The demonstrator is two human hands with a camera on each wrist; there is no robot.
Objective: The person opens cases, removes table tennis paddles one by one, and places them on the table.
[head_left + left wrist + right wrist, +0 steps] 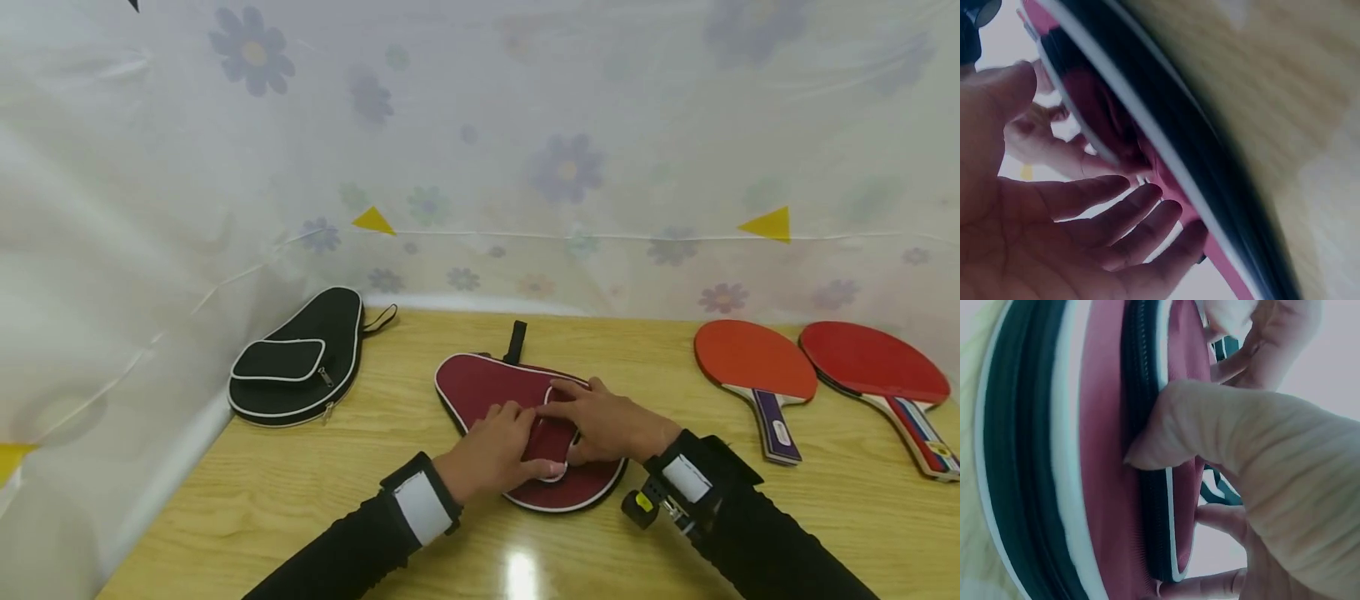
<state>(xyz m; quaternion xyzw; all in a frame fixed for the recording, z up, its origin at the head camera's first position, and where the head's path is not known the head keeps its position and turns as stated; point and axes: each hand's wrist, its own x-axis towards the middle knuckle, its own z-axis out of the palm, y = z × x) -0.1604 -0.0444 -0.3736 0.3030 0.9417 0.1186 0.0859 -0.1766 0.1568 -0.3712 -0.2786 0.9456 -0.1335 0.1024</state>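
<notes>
A dark red table tennis paddle case [480, 385] with white piping lies on the table, its small zippered pocket [551, 437] facing up. My left hand [498, 450] rests over the pocket's left side. In the left wrist view its fingers [1141, 219] are loosely extended against the case, and a dark gap shows beneath the pocket's edge. From the right, my right hand [607, 421] grips the pocket. Its thumb [1166, 437] presses by the black zipper [1154, 519] in the right wrist view, with fingers at the pocket's far side.
A black paddle case [337, 333] with a wrist loop lies at the back left. To the right are an orange-red paddle [753, 358] with a purple handle and a red paddle [873, 358] with a striped handle. A flowered plastic sheet [465, 167] hangs behind the wooden table [300, 500].
</notes>
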